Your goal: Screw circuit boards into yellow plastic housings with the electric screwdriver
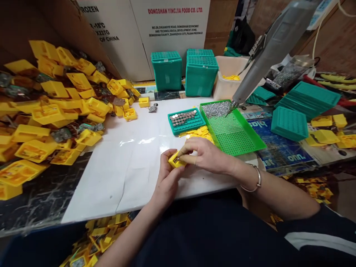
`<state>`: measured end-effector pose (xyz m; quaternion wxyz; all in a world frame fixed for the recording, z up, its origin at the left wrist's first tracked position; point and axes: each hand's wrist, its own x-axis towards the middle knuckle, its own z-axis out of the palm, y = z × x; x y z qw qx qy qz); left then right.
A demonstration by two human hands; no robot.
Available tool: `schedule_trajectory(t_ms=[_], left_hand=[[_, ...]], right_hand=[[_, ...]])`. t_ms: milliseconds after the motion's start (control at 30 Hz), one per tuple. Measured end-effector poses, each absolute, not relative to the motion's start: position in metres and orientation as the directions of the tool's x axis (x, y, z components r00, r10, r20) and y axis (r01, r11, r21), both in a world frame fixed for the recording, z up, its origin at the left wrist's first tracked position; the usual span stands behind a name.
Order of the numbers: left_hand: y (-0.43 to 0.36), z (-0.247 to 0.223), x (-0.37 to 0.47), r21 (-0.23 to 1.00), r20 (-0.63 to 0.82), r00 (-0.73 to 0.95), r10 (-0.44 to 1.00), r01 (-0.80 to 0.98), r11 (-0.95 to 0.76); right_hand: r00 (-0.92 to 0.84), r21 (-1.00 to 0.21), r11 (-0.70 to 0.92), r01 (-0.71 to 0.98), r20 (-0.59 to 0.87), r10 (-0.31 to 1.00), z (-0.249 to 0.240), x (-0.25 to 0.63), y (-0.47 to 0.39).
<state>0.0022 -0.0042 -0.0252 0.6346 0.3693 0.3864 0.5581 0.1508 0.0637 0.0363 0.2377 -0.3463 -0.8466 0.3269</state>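
Note:
Over the front of the white board, my left hand (168, 177) is closed around a small yellow housing (174, 160). My right hand (200, 154) bends over it from the right, fingers pinched at the housing's opening; whatever lies between those fingertips is too small to make out. Just beyond the hands are a pile of flat yellow pieces (198, 132) and a teal tray (185, 121) partly filled with round silver cells. A green perforated tray (236, 133) with small metal screws at its far end stands to the right.
Yellow housings (44, 111) are heaped at the left. Teal boxes (167, 72) and a whitish bin (226, 81) stand at the back. A grey electric screwdriver (261, 55) hangs over the green tray. Stacked teal trays (308, 100) lie at the right.

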Motion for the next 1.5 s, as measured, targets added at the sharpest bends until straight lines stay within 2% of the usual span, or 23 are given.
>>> schedule_trajectory(t_ms=[300, 333, 400, 500, 567, 667, 767, 800, 867, 900, 967, 1033, 1133, 1300, 1400, 1433, 1500], left_hand=[[-0.01, -0.03, 0.001, 0.998, 0.055, 0.033, 0.998, -0.044, -0.053], [-0.01, -0.029, 0.001, 0.998, 0.062, 0.031, 0.998, -0.023, -0.061], [-0.011, -0.028, 0.001, 0.998, 0.067, 0.046, 0.997, -0.012, -0.066], [-0.01, -0.027, -0.001, 0.999, 0.045, 0.083, 0.996, -0.008, -0.044], [-0.009, -0.026, -0.002, 1.0, 0.021, 0.093, 0.995, -0.014, -0.019], [-0.007, -0.025, -0.002, 0.991, -0.026, 0.09, 0.996, -0.128, 0.038], [-0.005, -0.018, -0.004, 0.929, -0.16, 0.103, 0.982, -0.321, 0.185], [-0.005, -0.015, -0.005, 0.902, -0.207, 0.102, 0.973, -0.366, 0.23], [-0.005, -0.008, -0.008, 0.866, -0.269, 0.096, 0.958, -0.411, 0.284], [-0.006, -0.004, -0.009, 0.862, -0.28, 0.093, 0.956, -0.415, 0.293], [-0.008, 0.002, -0.01, 0.864, -0.281, 0.102, 0.954, -0.406, 0.298], [-0.011, 0.005, -0.011, 0.871, -0.278, 0.111, 0.954, -0.39, 0.299], [-0.011, 0.006, -0.012, 0.875, -0.287, 0.114, 0.951, -0.373, 0.308], [-0.005, 0.001, -0.014, 0.865, -0.263, 0.112, 0.958, -0.413, 0.286], [0.001, -0.002, -0.014, 0.845, -0.243, 0.137, 0.96, -0.456, 0.279], [0.002, -0.003, -0.013, 0.839, -0.24, 0.142, 0.96, -0.466, 0.279], [0.004, -0.004, -0.012, 0.837, -0.231, 0.133, 0.964, -0.479, 0.267]], right_hand=[[-0.65, -0.421, 0.691, 0.587, 0.263, 0.713, 0.024, 0.144, 0.053], [-0.635, -0.432, 0.676, 0.597, 0.261, 0.727, 0.024, 0.144, 0.052], [-0.578, -0.531, 0.596, 0.602, 0.225, 0.784, 0.022, 0.144, 0.052], [-0.491, -0.726, 0.377, 0.575, 0.062, 0.869, 0.018, 0.148, 0.059], [-0.493, -0.775, 0.288, 0.562, -0.034, 0.87, 0.019, 0.151, 0.065], [-0.592, -0.803, 0.282, 0.526, -0.107, 0.799, 0.028, 0.156, 0.075], [-0.582, -0.816, 0.328, 0.475, -0.011, 0.813, 0.041, 0.164, 0.087], [-0.53, -0.77, 0.377, 0.515, 0.06, 0.846, 0.044, 0.167, 0.092], [-0.461, -0.556, 0.472, 0.684, 0.172, 0.87, 0.045, 0.17, 0.1], [-0.47, -0.412, 0.499, 0.763, 0.177, 0.865, 0.043, 0.17, 0.104], [-0.533, -0.179, 0.541, 0.822, 0.093, 0.841, 0.037, 0.168, 0.108], [-0.595, -0.066, 0.594, 0.801, 0.009, 0.804, 0.029, 0.163, 0.11], [-0.659, -0.011, 0.659, 0.752, -0.034, 0.751, 0.021, 0.154, 0.11], [-0.685, -0.011, 0.685, 0.729, -0.048, 0.727, 0.022, 0.145, 0.111], [-0.679, -0.031, 0.678, 0.734, -0.005, 0.734, 0.029, 0.148, 0.11], [-0.664, -0.078, 0.663, 0.744, 0.027, 0.748, 0.032, 0.15, 0.108], [-0.621, -0.28, 0.617, 0.736, 0.085, 0.779, 0.038, 0.158, 0.101]])
